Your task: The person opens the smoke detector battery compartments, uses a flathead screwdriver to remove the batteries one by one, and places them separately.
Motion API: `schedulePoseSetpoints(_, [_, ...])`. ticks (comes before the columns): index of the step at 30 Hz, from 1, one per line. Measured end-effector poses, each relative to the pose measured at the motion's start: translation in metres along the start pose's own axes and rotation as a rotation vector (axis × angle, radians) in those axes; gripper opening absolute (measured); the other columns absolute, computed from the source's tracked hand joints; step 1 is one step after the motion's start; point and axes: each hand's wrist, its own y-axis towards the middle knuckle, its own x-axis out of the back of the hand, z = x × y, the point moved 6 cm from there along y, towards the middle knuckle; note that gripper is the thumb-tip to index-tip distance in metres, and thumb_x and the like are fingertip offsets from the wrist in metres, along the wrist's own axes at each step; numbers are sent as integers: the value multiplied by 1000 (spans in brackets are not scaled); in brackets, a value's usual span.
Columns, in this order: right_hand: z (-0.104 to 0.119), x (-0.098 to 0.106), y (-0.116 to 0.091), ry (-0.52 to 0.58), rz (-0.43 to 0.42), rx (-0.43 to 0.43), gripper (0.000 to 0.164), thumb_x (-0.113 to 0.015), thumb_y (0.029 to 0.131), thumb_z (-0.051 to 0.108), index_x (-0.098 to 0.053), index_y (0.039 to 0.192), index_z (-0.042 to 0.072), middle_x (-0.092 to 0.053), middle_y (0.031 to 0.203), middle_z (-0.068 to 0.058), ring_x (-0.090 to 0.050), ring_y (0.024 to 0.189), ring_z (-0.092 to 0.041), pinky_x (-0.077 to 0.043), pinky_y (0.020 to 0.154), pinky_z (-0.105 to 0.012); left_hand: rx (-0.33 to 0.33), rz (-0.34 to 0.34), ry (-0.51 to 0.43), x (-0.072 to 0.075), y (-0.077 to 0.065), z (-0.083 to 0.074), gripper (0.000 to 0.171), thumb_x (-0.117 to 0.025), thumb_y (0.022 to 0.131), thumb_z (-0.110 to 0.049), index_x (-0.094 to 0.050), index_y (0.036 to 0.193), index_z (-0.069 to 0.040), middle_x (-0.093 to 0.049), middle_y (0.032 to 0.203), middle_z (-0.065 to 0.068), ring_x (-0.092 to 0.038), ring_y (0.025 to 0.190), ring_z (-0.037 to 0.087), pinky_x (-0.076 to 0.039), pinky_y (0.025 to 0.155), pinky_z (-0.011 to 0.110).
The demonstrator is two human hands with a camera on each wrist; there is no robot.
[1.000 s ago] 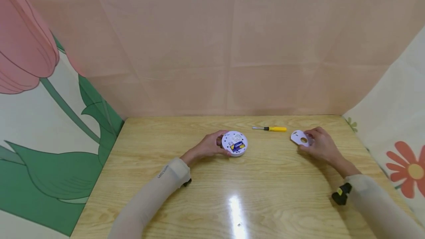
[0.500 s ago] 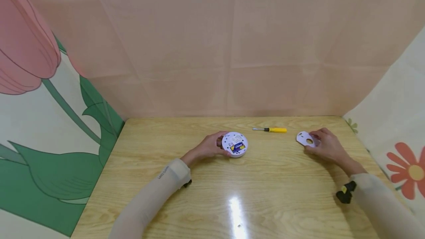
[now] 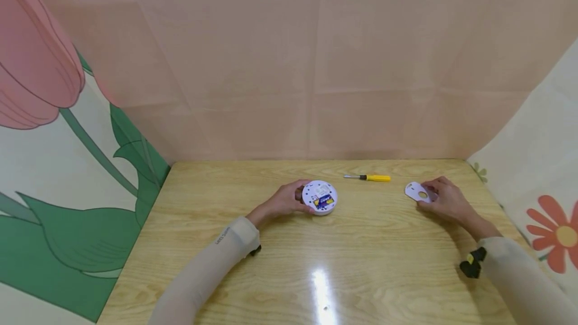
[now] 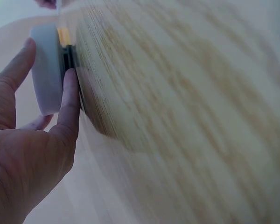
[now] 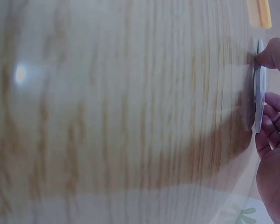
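Gripping the white smoke detector (image 3: 318,195) by its rim in the left hand (image 3: 285,199), battery compartment (image 3: 323,201) up, over the table (image 3: 370,250). Pinching the flat mounting plate (image 3: 414,191) in the right hand (image 3: 446,201), well apart. Apparently past separating the two; not yet done setting either down. Not touching the yellow-handled screwdriver (image 3: 372,178) beyond.

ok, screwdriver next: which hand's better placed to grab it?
Probably the right hand: the screwdriver's handle points its way, the tip toward the left hand, which holds the round device. The right would first need to release the white plate.
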Motion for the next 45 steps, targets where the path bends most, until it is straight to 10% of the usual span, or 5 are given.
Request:
schedulePoseSetpoints(19, [-3, 1, 0, -1, -35, 64, 63, -84, 87, 30, -64, 132, -10, -64, 124, -32, -54, 113, -50, -43, 91, -66, 11, -7, -14, -1, 1, 1, 86, -93, 82, -10, -50, 156, -13, -67, 136, 11, -69, 114, 20, -57, 98, 33])
schedulePoseSetpoints(45, [78, -10, 35, 72, 28, 147, 72, -82, 93, 22, -50, 151, -7, -54, 142, -39, -48, 129, -59, -39, 103, -77, 1, -13, -34, 1, -1, 1, 84, -91, 82, -4, -51, 155, -9, -68, 134, 15, -70, 112, 21, -58, 93, 28])
